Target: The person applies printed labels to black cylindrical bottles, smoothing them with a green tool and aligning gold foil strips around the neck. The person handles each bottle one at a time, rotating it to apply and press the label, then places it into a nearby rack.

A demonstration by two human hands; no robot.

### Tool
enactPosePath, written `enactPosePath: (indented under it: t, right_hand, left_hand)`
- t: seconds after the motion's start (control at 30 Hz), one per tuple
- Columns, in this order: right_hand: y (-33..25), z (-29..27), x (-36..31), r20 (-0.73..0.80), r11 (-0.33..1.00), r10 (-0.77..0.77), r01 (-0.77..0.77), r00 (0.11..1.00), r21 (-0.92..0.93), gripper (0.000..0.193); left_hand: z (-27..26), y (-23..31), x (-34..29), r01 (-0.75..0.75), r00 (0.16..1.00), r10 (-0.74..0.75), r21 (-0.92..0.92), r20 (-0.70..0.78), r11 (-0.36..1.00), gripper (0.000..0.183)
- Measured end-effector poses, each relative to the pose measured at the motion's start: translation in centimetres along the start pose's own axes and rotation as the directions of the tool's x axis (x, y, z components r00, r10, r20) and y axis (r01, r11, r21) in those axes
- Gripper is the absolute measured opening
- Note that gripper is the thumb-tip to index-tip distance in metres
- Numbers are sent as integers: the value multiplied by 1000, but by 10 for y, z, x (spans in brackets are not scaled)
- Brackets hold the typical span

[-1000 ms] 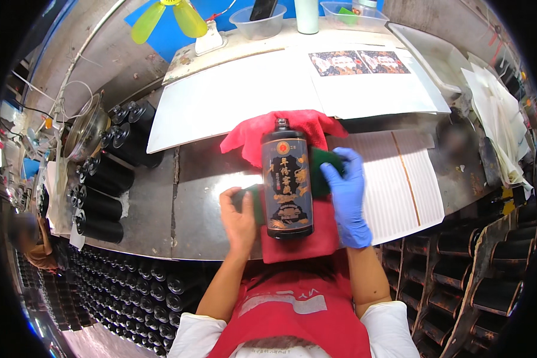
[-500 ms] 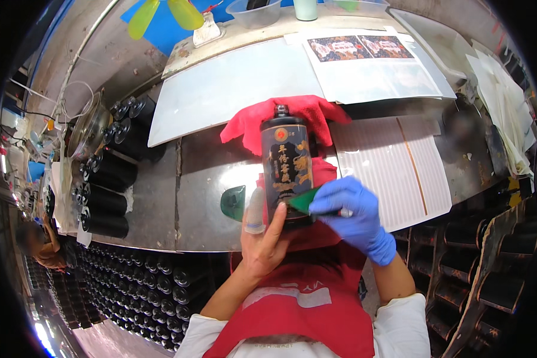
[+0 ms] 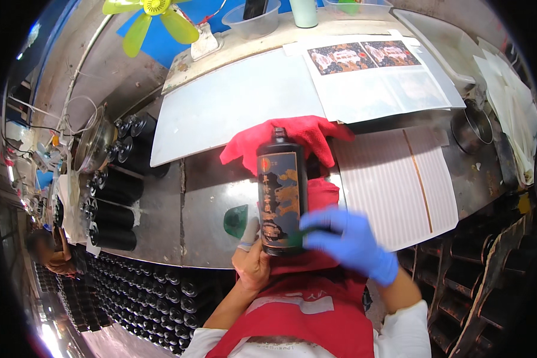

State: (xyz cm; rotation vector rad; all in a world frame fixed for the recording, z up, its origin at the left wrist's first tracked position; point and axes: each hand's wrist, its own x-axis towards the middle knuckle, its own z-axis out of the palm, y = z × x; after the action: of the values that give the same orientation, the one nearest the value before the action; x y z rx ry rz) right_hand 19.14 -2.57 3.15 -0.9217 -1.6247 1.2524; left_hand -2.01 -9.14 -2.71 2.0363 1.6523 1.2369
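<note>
A black bottle (image 3: 280, 200) with a gold-patterned dark label stands in front of me, its neck pointing away. My left hand (image 3: 253, 265) is closed around the lower left of its base, with a pale cover on one finger. My right hand (image 3: 355, 241), in a blue glove and slightly blurred, grips a dark green flat scraper (image 3: 293, 239) against the label's lower right. Behind and under the bottle lies a red cloth (image 3: 325, 134). A second flat green piece (image 3: 235, 221) rests on the metal table (image 3: 212, 197), left of the bottle.
Several black bottles (image 3: 116, 206) lie at the left, with many more stacked below (image 3: 149, 292). Striped paper (image 3: 394, 185) covers the table's right side, beside a metal pot (image 3: 472, 128). Farther back are a white board (image 3: 238, 95), printed sheets (image 3: 370, 77) and a yellow-green fan (image 3: 152, 24).
The bottle has turned a little, so its label faces more to the left. My left fingers have slid off the label to the base. The scraper remains in my right hand.
</note>
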Motion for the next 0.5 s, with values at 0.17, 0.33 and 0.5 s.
enactPosePath:
  t: [0.17, 0.33, 0.5]
  right_hand:
    - [-3, -31, 126, -229, 995, -82, 93, 970, 36, 20]
    - [-3, 0, 90, -88, 674, -652, 524, 753, -521, 19]
    - [-20, 24, -27, 192, 842, -397, 439, 898, -313, 27]
  left_hand:
    - [0, 8, 36, 2, 968, 31, -133, 247, 991, 26]
    - [15, -9, 29, 246, 951, -149, -375, 270, 894, 39]
    - [10, -13, 23, 156, 977, -99, -318, 188, 935, 56]
